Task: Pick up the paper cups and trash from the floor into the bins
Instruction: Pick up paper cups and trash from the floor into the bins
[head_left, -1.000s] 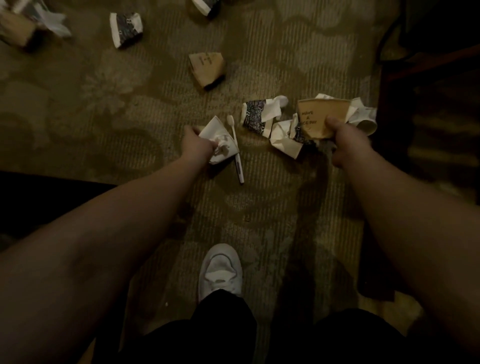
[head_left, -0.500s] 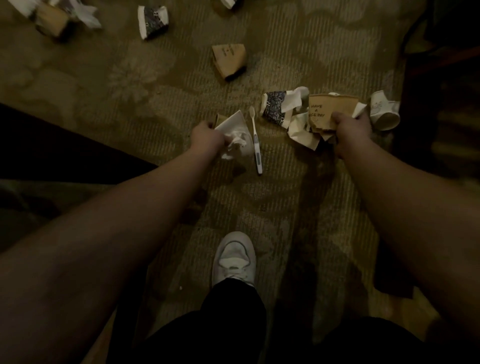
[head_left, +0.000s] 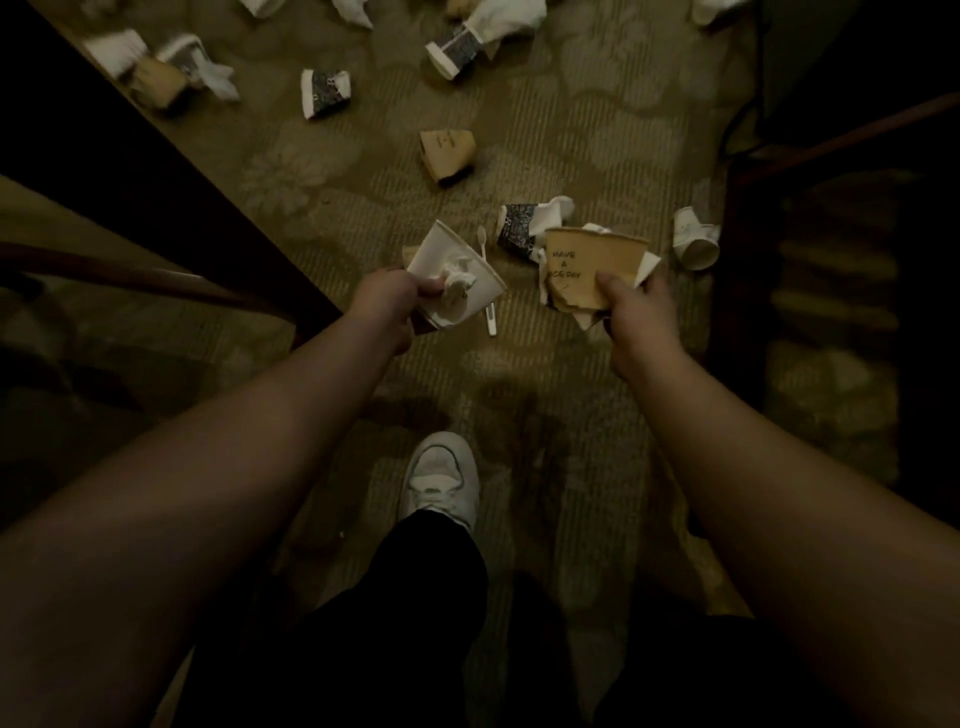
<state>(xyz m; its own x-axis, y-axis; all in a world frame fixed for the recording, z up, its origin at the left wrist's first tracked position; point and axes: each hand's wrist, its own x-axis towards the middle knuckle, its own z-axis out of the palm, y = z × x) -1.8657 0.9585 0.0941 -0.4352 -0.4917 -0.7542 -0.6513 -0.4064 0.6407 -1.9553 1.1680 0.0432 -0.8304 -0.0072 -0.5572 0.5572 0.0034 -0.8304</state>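
Carpet (head_left: 597, 130) with a pale flower pattern runs up the middle of the head view as a lane, hemmed on the left by a dark furniture edge (head_left: 171, 171) that slants down toward the left hand, and on the right by a dark chair frame (head_left: 737, 270). The left hand (head_left: 387, 306) is clenched around a flattened white paper cup (head_left: 467, 275) with a crumpled tissue (head_left: 457, 280) pressed against it. Just beyond that cup a white toothbrush (head_left: 488, 312) lies on the carpet. The right hand (head_left: 636, 312) grips a squashed brown cup (head_left: 587, 265) with handwriting on it, bunched with white paper scraps. Loose on the floor are a patterned cup (head_left: 519, 228) right behind the brown one, a white cup (head_left: 693, 244) close to the chair frame, a brown cup (head_left: 447, 153) farther up the lane, another patterned cup (head_left: 324, 93) beyond it, and more crushed cups along the top edge. A white shoe (head_left: 441, 478) stands on bare carpet between the forearms. No bin is visible.
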